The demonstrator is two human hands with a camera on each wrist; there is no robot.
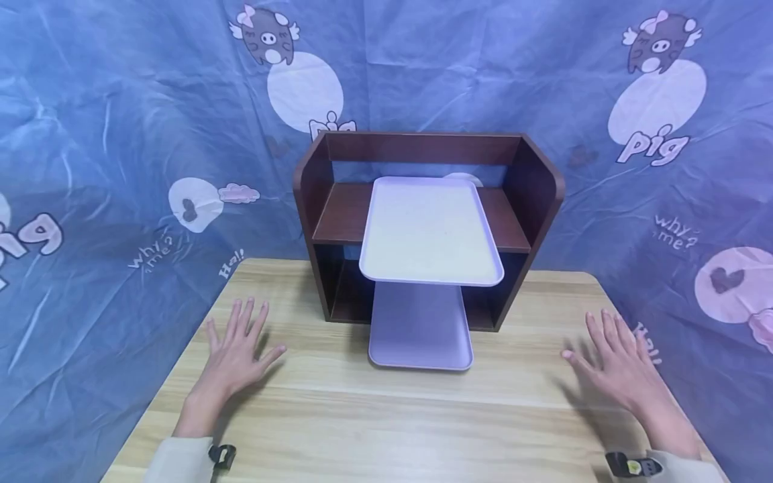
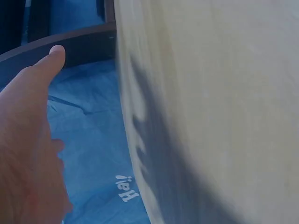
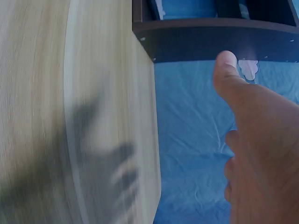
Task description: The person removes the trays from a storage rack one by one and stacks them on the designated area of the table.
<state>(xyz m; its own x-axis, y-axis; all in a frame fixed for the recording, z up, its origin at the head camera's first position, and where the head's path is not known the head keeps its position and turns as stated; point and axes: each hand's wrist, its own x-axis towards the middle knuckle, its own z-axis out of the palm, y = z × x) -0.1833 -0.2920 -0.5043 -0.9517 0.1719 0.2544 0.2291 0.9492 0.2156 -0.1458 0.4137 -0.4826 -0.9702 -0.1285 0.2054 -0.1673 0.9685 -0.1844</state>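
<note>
My left hand [image 1: 235, 359] hovers over the left side of the table, fingers spread and holding nothing. On the right side, my right hand [image 1: 622, 369] is held the same way, its shadow falling on the wood. Between them stands a dark brown two-level shelf [image 1: 423, 147]. A pale tray [image 1: 431, 231] with a lilac rim lies on the upper board and juts out over its front edge. Below it a lilac tray [image 1: 421, 335] sticks out from the lower level; its back part is hidden. Neither hand touches the shelf or the trays.
The light wooden table [image 1: 362, 422] carries the shelf near its back edge. Blue cloth [image 1: 121, 121] printed with pigs and lettering hangs behind and along both sides. Each wrist wears a dark band, the left band [image 1: 223, 457] and the right band [image 1: 633, 465].
</note>
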